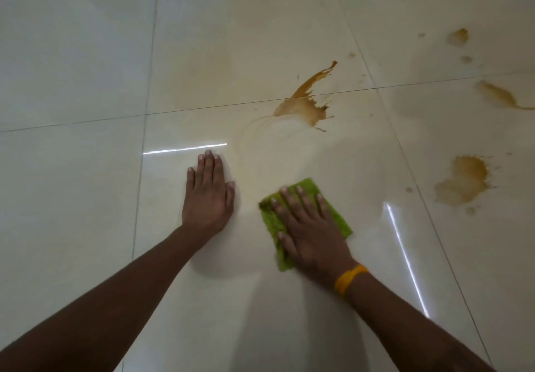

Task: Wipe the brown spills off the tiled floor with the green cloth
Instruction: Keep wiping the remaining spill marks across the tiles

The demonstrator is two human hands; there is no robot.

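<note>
My right hand [309, 227] lies flat with fingers spread on the green cloth [337, 214], pressing it to the glossy cream tiled floor [86, 183]. My left hand [207, 195] rests palm down on the bare tile to the left of the cloth, holding nothing. A large brown splash [304, 105] lies ahead of the cloth across a grout line, with a faint smeared arc below it. Another brown puddle [463, 180] sits to the right. Smaller brown spots [459, 37] and a streak [498, 95] are at the far right.
Dark grout lines [202, 108] cross the floor. Bright light reflections [185, 148] streak the tiles near both hands. A yellow band [348, 279] circles my right wrist.
</note>
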